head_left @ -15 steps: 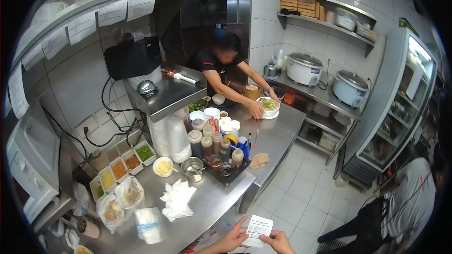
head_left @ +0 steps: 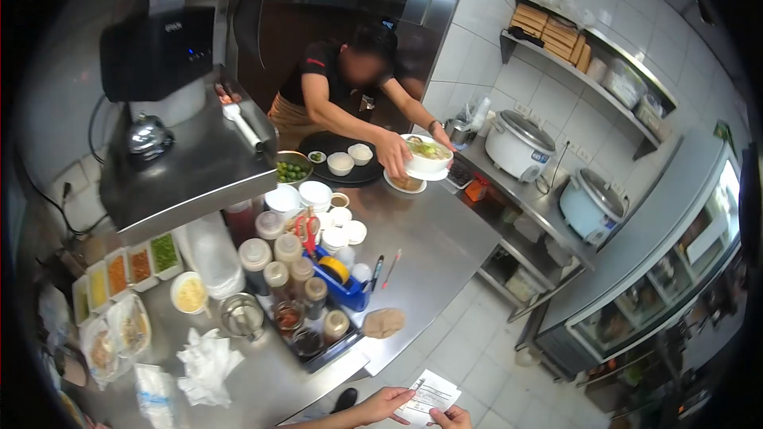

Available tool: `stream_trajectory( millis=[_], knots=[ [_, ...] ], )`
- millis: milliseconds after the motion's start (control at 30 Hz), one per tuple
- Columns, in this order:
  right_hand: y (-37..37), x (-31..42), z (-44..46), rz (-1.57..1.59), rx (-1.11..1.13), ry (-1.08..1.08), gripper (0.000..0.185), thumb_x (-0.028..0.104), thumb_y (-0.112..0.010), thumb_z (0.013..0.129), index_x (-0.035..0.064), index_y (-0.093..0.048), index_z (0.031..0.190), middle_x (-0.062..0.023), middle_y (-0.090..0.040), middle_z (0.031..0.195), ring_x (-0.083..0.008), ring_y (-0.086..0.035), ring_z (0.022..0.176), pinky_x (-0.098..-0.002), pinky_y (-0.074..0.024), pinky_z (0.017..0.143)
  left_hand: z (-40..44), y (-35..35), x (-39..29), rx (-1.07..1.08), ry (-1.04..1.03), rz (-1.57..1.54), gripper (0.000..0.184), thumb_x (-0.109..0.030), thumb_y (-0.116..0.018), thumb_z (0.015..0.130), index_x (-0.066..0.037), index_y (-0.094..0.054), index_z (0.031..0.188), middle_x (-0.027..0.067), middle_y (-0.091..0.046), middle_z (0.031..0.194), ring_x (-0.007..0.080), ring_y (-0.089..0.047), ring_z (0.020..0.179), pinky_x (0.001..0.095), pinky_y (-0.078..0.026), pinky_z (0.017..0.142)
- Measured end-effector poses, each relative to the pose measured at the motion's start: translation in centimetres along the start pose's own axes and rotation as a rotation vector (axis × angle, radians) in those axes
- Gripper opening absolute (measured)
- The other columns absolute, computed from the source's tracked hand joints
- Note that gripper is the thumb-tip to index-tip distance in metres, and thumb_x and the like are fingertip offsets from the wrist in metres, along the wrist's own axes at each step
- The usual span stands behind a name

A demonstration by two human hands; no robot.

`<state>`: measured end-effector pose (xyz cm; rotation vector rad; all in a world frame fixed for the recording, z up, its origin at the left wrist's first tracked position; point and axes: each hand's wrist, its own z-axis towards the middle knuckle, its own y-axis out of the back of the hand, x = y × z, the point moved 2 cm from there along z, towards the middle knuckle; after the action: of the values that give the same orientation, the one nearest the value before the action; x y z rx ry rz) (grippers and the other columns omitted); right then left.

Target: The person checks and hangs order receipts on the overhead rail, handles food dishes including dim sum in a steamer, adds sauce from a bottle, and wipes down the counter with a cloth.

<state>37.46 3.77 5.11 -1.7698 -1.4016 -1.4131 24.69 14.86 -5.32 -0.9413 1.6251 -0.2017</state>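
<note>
My left hand (head_left: 385, 406) pinches the left side of a printed white paper slip (head_left: 430, 399) at the bottom of the view. On the slip's lower right edge, my right hand (head_left: 451, 418) is closed too. Across the steel counter (head_left: 445, 230), a co-worker (head_left: 338, 83) in a dark shirt holds a white bowl (head_left: 427, 157) of soup with greens, with a white plate under it, in both hands. Below that bowl stands another dish (head_left: 405, 182). Small white bowls (head_left: 341, 164) rest on a round black tray (head_left: 318, 143) beside the co-worker.
Squeeze bottles (head_left: 256, 258) and a blue holder (head_left: 342, 286) crowd the counter. Topping containers (head_left: 140, 266) and crumpled tissue (head_left: 208, 365) lie at the left. Rice cookers (head_left: 520, 145) stand on the back shelf, and a glass-door fridge (head_left: 660, 270) is at the right.
The co-worker has lifted the soup bowl and its plate off the counter. The view has shifted, and the person at the lower right is no longer plainly seen. Both my hands still hold the slip.
</note>
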Motion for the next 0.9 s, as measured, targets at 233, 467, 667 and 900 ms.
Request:
stream_trajectory(
  millis=[233,467,667,900],
  knots=[
    [5.0,2.7,8.8,0.092,-0.208,0.084,0.026,0.013,-0.060,0.085,-0.0034,-0.057,0.105,-0.0082,-0.063,0.095,-0.0146,-0.057,0.082,-0.0286,-0.0454,0.073,10.2,-0.3,-6.5,0.125,-0.169,0.046,0.039,-0.027,-0.041,0.098,0.003,-0.052,0.118,0.0077,-0.060,0.106,0.0120,-0.056,0.095,0.0262,-0.048,0.084],
    [5.4,4.9,13.1,0.005,-0.130,0.031,0.030,0.014,-0.061,0.085,-0.0036,-0.057,0.109,-0.0086,-0.064,0.093,-0.0144,-0.057,0.079,-0.0277,-0.0458,0.070,15.0,1.8,-6.0,0.008,-0.287,0.208,0.032,-0.021,-0.045,0.096,0.003,-0.054,0.116,0.0047,-0.061,0.102,0.0093,-0.054,0.093,0.0243,-0.043,0.083],
    [5.1,6.8,15.0,-0.036,-0.069,0.026,0.028,0.022,-0.060,0.087,-0.0024,-0.060,0.102,-0.0042,-0.061,0.080,-0.0106,-0.051,0.067,-0.0250,-0.0411,0.060,15.1,2.4,-6.0,-0.088,-0.304,0.147,0.028,-0.020,-0.049,0.093,0.000,-0.058,0.111,0.0029,-0.062,0.090,0.0101,-0.054,0.080,0.0253,-0.044,0.071],
    [5.7,8.0,16.1,-0.087,-0.066,0.076,0.024,0.020,-0.059,0.087,-0.0014,-0.061,0.097,-0.0021,-0.059,0.075,-0.0088,-0.048,0.063,-0.0244,-0.0387,0.056,13.8,2.1,-9.6,-0.084,-0.341,0.048,0.032,-0.019,-0.043,0.096,0.002,-0.053,0.118,0.0061,-0.061,0.102,0.0105,-0.054,0.092,0.0251,-0.043,0.082]
  ],
)
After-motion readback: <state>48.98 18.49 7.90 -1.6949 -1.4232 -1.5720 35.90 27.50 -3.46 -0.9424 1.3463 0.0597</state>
